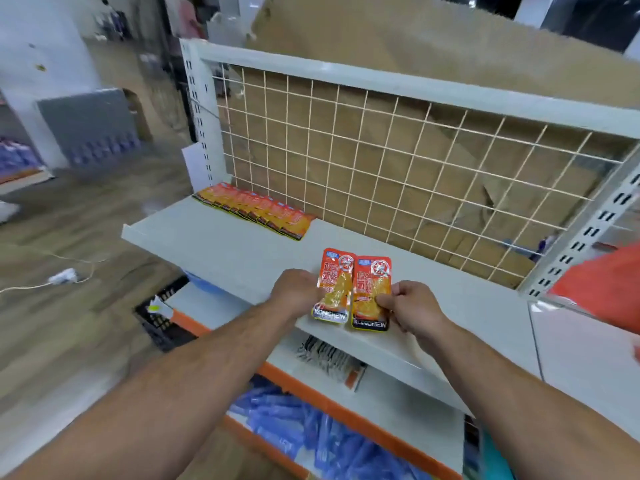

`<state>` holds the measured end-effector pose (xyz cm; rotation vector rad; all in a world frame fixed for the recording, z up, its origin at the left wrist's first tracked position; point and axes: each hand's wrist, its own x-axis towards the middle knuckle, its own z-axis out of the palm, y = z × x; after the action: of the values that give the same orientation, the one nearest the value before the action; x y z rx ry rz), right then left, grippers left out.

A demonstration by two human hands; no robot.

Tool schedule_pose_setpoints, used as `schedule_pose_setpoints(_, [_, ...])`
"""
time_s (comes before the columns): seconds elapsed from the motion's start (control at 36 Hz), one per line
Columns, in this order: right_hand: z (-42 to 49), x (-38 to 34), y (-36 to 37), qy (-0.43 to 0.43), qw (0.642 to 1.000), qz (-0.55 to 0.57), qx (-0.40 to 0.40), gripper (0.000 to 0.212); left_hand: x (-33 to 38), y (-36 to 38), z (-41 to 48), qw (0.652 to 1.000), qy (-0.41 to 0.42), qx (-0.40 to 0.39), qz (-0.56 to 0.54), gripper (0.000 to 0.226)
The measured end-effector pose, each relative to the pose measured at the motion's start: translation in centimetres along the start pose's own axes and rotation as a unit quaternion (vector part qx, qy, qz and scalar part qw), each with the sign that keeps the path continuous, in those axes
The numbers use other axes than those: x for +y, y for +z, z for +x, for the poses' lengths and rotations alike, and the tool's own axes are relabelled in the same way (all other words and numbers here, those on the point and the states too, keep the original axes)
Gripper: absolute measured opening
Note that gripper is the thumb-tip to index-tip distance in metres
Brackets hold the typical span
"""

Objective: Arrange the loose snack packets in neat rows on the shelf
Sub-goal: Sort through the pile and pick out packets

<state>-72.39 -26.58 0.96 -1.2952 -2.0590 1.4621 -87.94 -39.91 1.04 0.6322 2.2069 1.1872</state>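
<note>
Wood-grain flooring (pixel 69 220) fills the left, and beside it stands a white painted metal shelf (pixel 214 237), flat and smooth. Along its back left edge runs a row of glossy orange packets (pixel 256 209), overlapped like shingles (print too blurred to read), against a cream wire grid (pixel 381 150) of square cells. Near the front edge the left hand (pixel 294 294) curls round the side of the left packet (pixel 334 285), a shiny rectangle. Touching it side by side is the right packet (pixel 371 292), its outer edge pinched by the right hand (pixel 415 306).
</note>
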Motion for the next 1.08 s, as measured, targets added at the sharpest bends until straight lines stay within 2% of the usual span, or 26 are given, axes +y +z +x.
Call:
schedule_pose_setpoints(0.08, [1.3, -1.3, 2.2, -0.004, 1.0, -0.002, -0.011, 0.023, -1.4, -1.7, 2.0, 0.999, 0.004, 0.03, -0.014, 0.007])
schedule_pose_setpoints(0.25, [4.4, -3.0, 4.7, -0.003, 0.999, -0.008, -0.036, 0.02, -2.3, -3.4, 5.4, 0.999, -0.009, 0.044, -0.009, 0.009])
schedule_pose_setpoints(0.5, [11.6, -4.5, 5.6, -0.002, 0.999, -0.003, -0.05, 0.023, -0.4, -4.4, 11.6, 0.995, -0.01, 0.08, 0.06, 0.009])
schedule_pose_setpoints(0.72, [16.9, -5.7, 5.5, 0.012, 0.997, -0.015, -0.071, 0.027, 1.9, -4.0, 16.7, 0.987, -0.005, 0.075, 0.144, 0.014])
schedule_pose_setpoints(0.86, [18.8, -5.8, 5.5, 0.025, 0.998, -0.024, -0.06, 0.032, 2.4, -3.7, 19.7, 0.975, 0.024, 0.047, 0.218, 0.023])
schedule_pose_setpoints(1.0, [19.9, -6.1, 5.7, 0.041, 0.998, -0.015, -0.035, 0.03, 2.1, -3.6, 22.8, 0.965, 0.035, 0.054, 0.254, 0.013])
schedule_pose_setpoints(1.08, [20.0, -6.4, 6.2, 0.049, 0.999, 0.009, -0.021, 0.026, 1.9, -4.2, 24.3, 0.957, 0.047, 0.043, 0.284, 0.018])
